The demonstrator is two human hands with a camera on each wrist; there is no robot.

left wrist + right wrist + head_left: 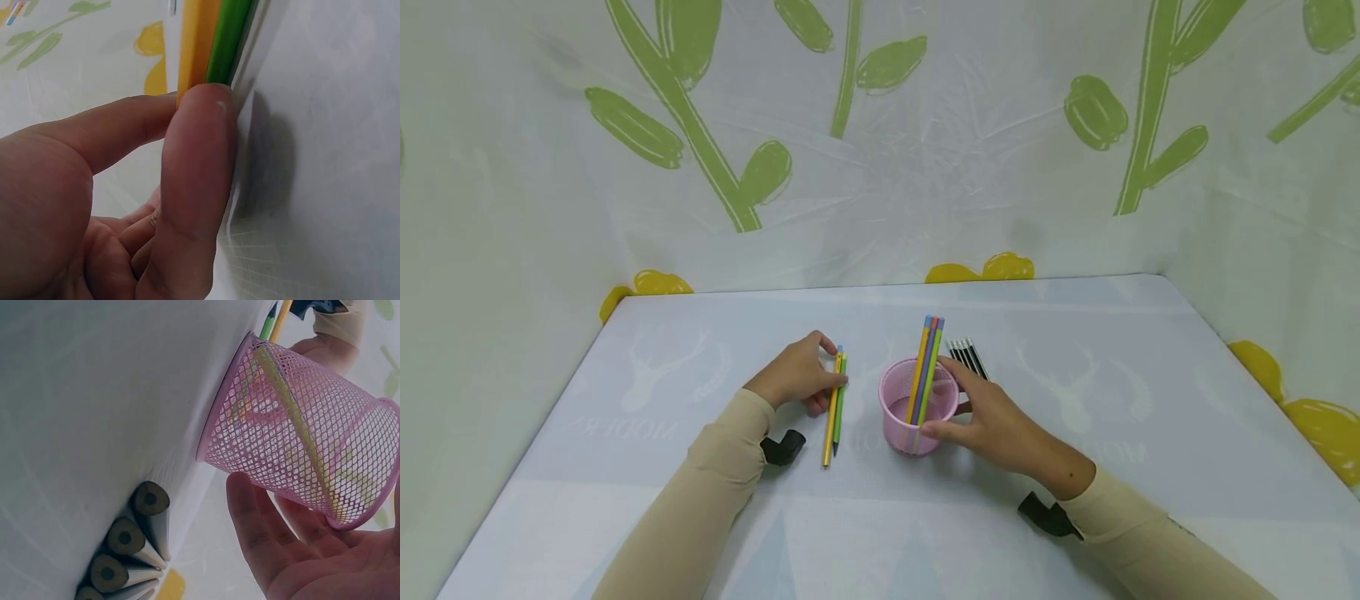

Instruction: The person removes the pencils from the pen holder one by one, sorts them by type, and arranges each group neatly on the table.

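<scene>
My left hand (796, 372) pinches a yellow pencil (830, 429) and a green pencil (839, 421), which lie side by side on the table. Close up in the left wrist view, a fingertip covers part of the yellow pencil (199, 44) and green pencil (227, 40). With thumb and fingers round its side, my right hand (1000, 423) holds a pink mesh pen cup (897, 435) upright. Several coloured pencils (929, 358) lean in the cup, their blue and red ends above its rim. The right wrist view shows one yellowish pencil slanting behind the mesh (250, 425).
Several black pencils (967, 357) lie in a row on the table just behind the right hand; their flat ends (125, 536) face the right wrist camera. A pale patterned cloth covers the table (662, 467). Behind it stands a white wall (985, 167) with green leaf prints.
</scene>
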